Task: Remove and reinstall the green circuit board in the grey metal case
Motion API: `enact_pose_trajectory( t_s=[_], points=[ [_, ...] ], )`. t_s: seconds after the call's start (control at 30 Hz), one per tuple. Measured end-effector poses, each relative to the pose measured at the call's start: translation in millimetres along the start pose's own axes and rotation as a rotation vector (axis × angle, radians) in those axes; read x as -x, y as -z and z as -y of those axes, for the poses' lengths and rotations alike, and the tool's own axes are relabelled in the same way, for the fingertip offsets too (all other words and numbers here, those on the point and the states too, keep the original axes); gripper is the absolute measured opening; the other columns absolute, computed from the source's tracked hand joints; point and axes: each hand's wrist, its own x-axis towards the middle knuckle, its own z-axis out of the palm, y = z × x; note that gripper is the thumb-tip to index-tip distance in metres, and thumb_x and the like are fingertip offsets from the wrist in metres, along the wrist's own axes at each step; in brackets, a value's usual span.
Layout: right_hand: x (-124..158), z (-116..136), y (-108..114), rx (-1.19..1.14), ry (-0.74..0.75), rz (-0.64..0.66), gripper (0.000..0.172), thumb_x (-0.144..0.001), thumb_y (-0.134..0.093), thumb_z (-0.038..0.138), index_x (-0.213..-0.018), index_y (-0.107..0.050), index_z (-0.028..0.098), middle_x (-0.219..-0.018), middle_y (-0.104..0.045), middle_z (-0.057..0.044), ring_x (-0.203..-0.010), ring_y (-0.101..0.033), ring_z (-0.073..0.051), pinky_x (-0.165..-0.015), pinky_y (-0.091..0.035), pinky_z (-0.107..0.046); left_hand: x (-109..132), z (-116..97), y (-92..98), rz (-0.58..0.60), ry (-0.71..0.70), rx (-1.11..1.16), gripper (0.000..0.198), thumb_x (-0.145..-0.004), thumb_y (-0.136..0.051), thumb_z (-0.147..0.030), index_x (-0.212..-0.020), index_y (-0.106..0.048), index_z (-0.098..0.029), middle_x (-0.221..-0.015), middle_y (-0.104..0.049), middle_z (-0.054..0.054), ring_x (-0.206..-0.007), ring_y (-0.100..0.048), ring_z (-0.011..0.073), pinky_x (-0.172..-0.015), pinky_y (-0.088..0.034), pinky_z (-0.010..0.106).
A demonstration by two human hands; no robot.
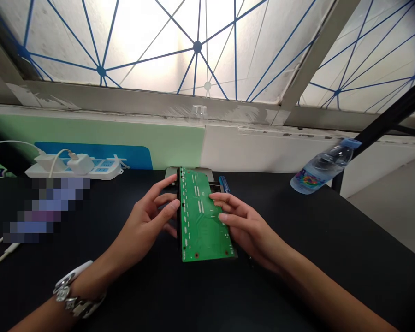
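Observation:
A green circuit board point(207, 230) is held up over the black table, its long side running away from me and its face turned up. Rows of pale solder marks line its left edge, where a dark strip shows. My left hand point(152, 214) grips that left edge, thumb on top and fingers at the side and beneath. On the opposite edge, my right hand point(244, 221) holds the board between thumb and fingers. Behind the board lie a grey flat piece point(171, 172) and a blue object point(224, 184), both partly hidden.
On the black table point(124, 295), a water bottle point(323, 168) leans against a black bar at right. A white power strip point(107, 169) with plugs and cables stands at back left. A small clear cup point(199, 111) sits on the window ledge. A blurred patch covers something at left.

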Motion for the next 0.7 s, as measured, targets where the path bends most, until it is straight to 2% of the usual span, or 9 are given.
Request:
enact_pose_trajectory(
  t_s=[0.1, 0.23, 0.33, 0.4, 0.53, 0.7],
  points=[
    [0, -4, 1, 0.095, 0.050, 0.031, 0.045, -0.083, -0.080, 0.022, -0.125, -0.064, 0.030, -0.129, -0.059, -0.003, -0.118, -0.056, -0.020, -0.100, -0.045, -0.035, 0, 1, -0.2, -0.014, 0.007, 0.081, 0.074, -0.091, -0.075, -0.039, -0.156, -0.039, -0.031, -0.114, -0.070, 0.006, -0.086, -0.069, 0.0180, -0.060, -0.060, 0.023],
    [2, -4, 3, 0.163, 0.073, 0.135, 0.046, -0.090, -0.076, 0.026, -0.132, -0.059, 0.029, -0.135, -0.061, -0.007, -0.118, -0.059, -0.022, -0.104, -0.045, -0.041, 1, 2, 1.2, 0.001, 0.009, 0.163, 0.062, -0.094, -0.072, -0.034, -0.151, -0.046, -0.030, -0.129, -0.068, 0.010, -0.095, -0.070, 0.0215, -0.063, -0.060, 0.024],
    [4, -3, 4, 0.176, 0.064, 0.195, 0.055, -0.091, -0.076, 0.030, -0.141, -0.052, 0.028, -0.136, -0.063, -0.010, -0.114, -0.064, -0.024, -0.108, -0.043, -0.048, 4, 0, 0.8, 0.062, -0.007, 0.243, 0.055, -0.096, -0.068, -0.031, -0.149, -0.051, -0.029, -0.140, -0.064, 0.011, -0.113, -0.068, 0.0278, -0.069, -0.060, 0.027],
    [4, -3, 3, 0.191, 0.093, 0.212, 0.064, -0.091, -0.077, 0.033, -0.148, -0.048, 0.029, -0.145, -0.058, -0.011, -0.122, -0.061, -0.026, -0.111, -0.042, -0.049, 6, -1, -0.8, 0.127, -0.015, 0.309, 0.054, -0.098, -0.065, -0.029, -0.150, -0.051, -0.029, -0.145, -0.063, 0.011, -0.127, -0.062, 0.0319, -0.081, -0.060, 0.032],
    [3, -4, -1, 0.170, 0.178, 0.298, 0.080, -0.086, -0.082, 0.041, -0.155, -0.043, 0.031, -0.161, -0.043, -0.010, -0.145, -0.043, -0.030, -0.115, -0.040, -0.047, 10, -2, -5.3, 0.286, -0.041, 0.421, 0.054, -0.098, -0.059, -0.027, -0.152, -0.052, -0.030, -0.153, -0.058, 0.007, -0.144, -0.047, 0.0356, -0.107, -0.051, 0.046],
    [5, -3, -5, 0.146, 0.182, 0.316, 0.091, -0.081, -0.086, 0.040, -0.158, -0.039, 0.034, -0.166, -0.035, -0.008, -0.150, -0.036, -0.030, -0.117, -0.038, -0.047, 14, 0, -7.3, 0.380, -0.049, 0.367, 0.052, -0.100, -0.055, -0.029, -0.152, -0.053, -0.034, -0.161, -0.048, 0.000, -0.155, -0.031, 0.0333, -0.116, -0.041, 0.045]
  ],
)
